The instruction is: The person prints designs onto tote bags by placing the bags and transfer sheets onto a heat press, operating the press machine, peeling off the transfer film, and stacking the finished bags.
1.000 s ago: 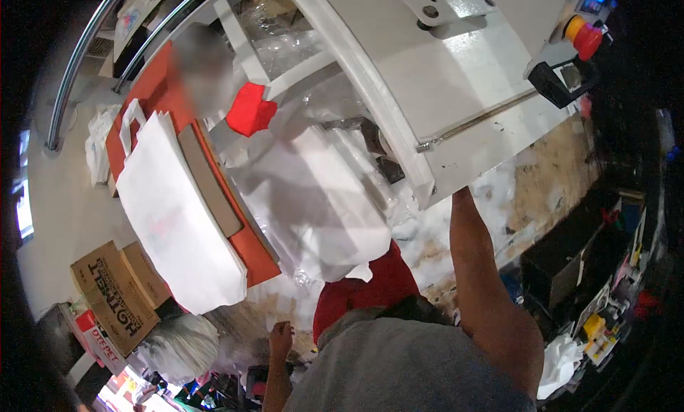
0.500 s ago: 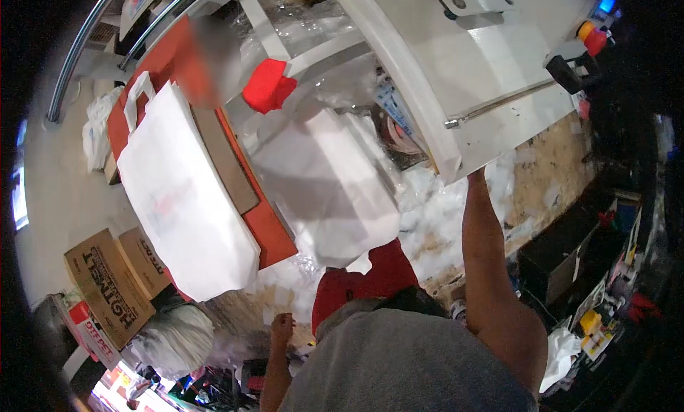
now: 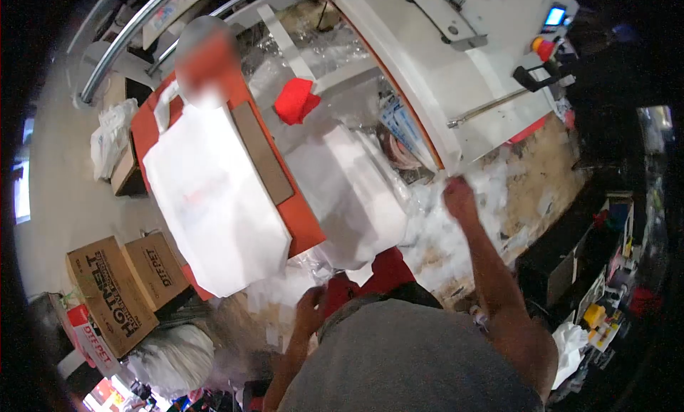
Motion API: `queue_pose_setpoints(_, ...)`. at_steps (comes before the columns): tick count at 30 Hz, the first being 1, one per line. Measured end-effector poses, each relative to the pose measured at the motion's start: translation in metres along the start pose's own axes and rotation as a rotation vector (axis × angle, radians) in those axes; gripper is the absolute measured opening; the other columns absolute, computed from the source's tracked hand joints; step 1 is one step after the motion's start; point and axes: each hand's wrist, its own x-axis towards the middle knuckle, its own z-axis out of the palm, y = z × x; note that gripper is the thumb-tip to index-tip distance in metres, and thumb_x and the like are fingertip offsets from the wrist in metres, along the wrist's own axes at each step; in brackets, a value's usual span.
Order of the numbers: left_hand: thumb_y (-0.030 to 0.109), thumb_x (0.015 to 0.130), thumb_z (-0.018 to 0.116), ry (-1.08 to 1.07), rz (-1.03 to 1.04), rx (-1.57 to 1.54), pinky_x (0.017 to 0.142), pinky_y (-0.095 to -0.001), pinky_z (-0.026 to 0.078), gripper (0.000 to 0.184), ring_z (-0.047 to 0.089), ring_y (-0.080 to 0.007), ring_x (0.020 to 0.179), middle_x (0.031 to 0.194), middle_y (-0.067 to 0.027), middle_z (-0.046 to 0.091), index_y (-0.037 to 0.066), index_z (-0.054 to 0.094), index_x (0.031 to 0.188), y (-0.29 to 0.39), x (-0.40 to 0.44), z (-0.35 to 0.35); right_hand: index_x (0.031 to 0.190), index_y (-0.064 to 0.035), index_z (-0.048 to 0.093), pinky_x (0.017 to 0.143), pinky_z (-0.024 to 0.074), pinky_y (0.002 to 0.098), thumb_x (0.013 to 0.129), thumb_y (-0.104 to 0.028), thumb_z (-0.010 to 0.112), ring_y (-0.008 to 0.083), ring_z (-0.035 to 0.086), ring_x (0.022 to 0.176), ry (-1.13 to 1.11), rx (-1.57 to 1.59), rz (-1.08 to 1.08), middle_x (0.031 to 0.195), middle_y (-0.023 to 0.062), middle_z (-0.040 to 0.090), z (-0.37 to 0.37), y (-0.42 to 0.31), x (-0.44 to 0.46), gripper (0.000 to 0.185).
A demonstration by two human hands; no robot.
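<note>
Prob. betw. steps: R hand looks clenched, empty AFAICT, near the machine panel; L hand by my red legwear, can't tell its grip. White bags lie on orange board; handling 'em calls for unclenching.

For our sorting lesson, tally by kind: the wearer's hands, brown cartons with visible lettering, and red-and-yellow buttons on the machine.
Hands, left hand and right hand: 2
Lettered brown cartons: 2
Red-and-yellow button: 1
Total: 5

Matt fabric bag, glossy metal rail
</note>
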Motion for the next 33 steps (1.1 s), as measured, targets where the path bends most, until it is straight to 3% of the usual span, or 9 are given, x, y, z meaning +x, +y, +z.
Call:
queue_pose_setpoints(1,0.015,0.088,0.069,-0.077,0.205,0.073,0.087,-0.0366,0.053,0.036,0.061,-0.0299,0.111,0.114,-0.0134,0.067,0.001,0.06,0.119,0.081,0.008,-0.002,0.096,-0.0013,0.065,0.088,0.048,0.0458,0.081,-0.01,0.055,0.0405,0.059,0.098,-0.077,-0.073,-0.292,0.1,0.0219,0.064,0.0,-0.035,-0.041,0.02)
queue_pose_setpoints(4,0.021,0.086,0.071,-0.121,0.38,-0.034,0.101,-0.0444,0.044,0.039,0.055,-0.0305,0.12,0.118,-0.0144,0.065,0.003,0.061,0.119,0.131,0.028,0.02,0.097,-0.0019,0.071,0.091,0.05,0.0446,0.081,-0.018,0.065,0.0392,0.063,0.094,-0.826,0.204,-0.332,0.095,0.0216,0.065,-0.102,-0.221,-0.105,0.024)
queue_pose_setpoints(6,0.025,0.086,0.072,-0.216,0.785,0.344,0.099,-0.0459,0.045,0.042,0.054,-0.0302,0.122,0.122,-0.0156,0.063,0.006,0.061,0.122,0.174,0.025,-0.01,0.1,-0.002,0.07,0.083,0.0536,0.0396,0.082,-0.011,0.064,0.0327,0.067,0.089,-0.86,0.253,-0.395,0.093,0.0187,0.066,-0.126,-0.261,-0.114,0.021)
queue_pose_setpoints(10,0.025,0.087,0.071,-0.162,0.629,0.353,0.083,-0.0397,0.054,0.043,0.061,-0.0272,0.11,0.11,-0.0163,0.066,0.004,0.058,0.122,0.132,0.015,-0.088,0.095,0.0009,0.066,0.066,0.0518,0.0275,0.085,0.005,0.06,0.0141,0.062,0.073,-0.354,0.473,-0.248,0.088,0.0088,0.063,-0.133,-0.287,-0.087,0.012)
queue_pose_setpoints(13,0.016,0.089,0.071,0.034,0.353,-0.111,0.076,-0.0321,0.053,0.034,0.065,-0.0182,0.077,0.093,-0.0117,0.067,0.001,0.058,0.116,0.118,0.011,-0.17,0.101,-0.0002,0.064,0.067,0.0506,0.0262,0.091,-0.005,0.064,0.009,0.058,0.075,-0.194,0.61,-0.427,0.09,0.005,0.062,-0.093,-0.326,-0.059,0.012)
queue_pose_setpoints(15,0.013,0.089,0.069,0.288,0.38,-0.269,0.067,-0.0273,0.053,0.031,0.063,-0.0121,0.073,0.085,-0.0067,0.066,-0.001,0.058,0.115,0.092,0.031,-0.211,0.104,-0.001,0.065,0.072,0.0507,0.0257,0.091,-0.006,0.063,0.0098,0.059,0.079,-0.236,0.643,-0.221,0.091,0.0066,0.063,-0.068,-0.381,-0.054,0.014)
queue_pose_setpoints(20,0.008,0.088,0.067,0.662,0.32,-0.302,0.065,-0.0268,0.052,0.03,0.064,-0.0128,0.074,0.081,-0.0087,0.068,-0.002,0.06,0.115,0.104,0.069,-0.302,0.121,0.0021,0.057,0.082,0.0507,0.0312,0.089,-0.011,0.066,0.0179,0.061,0.091,-0.078,0.988,-0.323,0.104,0.0108,0.063,0.023,-0.456,-0.021,0.036)
queue_pose_setpoints(24,0.009,0.085,0.066,0.799,0.362,-0.168,0.069,-0.0318,0.054,0.028,0.069,-0.0203,0.073,0.084,-0.0128,0.071,0.0,0.062,0.111,0.08,0.122,-0.333,0.121,0.0052,0.052,0.098,0.0434,0.0434,0.085,-0.01,0.064,0.0357,0.056,0.108,0.314,0.528,-0.584,0.114,0.0217,0.057,0.049,-0.474,-0.033,0.041)
queue_pose_setpoints(33,0.014,0.087,0.064,0.874,0.405,-0.095,0.084,-0.0374,0.054,0.041,0.069,-0.03,0.092,0.101,-0.0209,0.069,0.0,0.058,0.125,0.085,0.115,-0.328,0.134,0.0071,0.047,0.112,0.029,0.0532,0.088,-0.025,0.058,0.0445,0.032,0.137,0.05,-0.123,-0.845,0.146,0.0254,0.038,0.085,-0.477,-0.059,0.057)
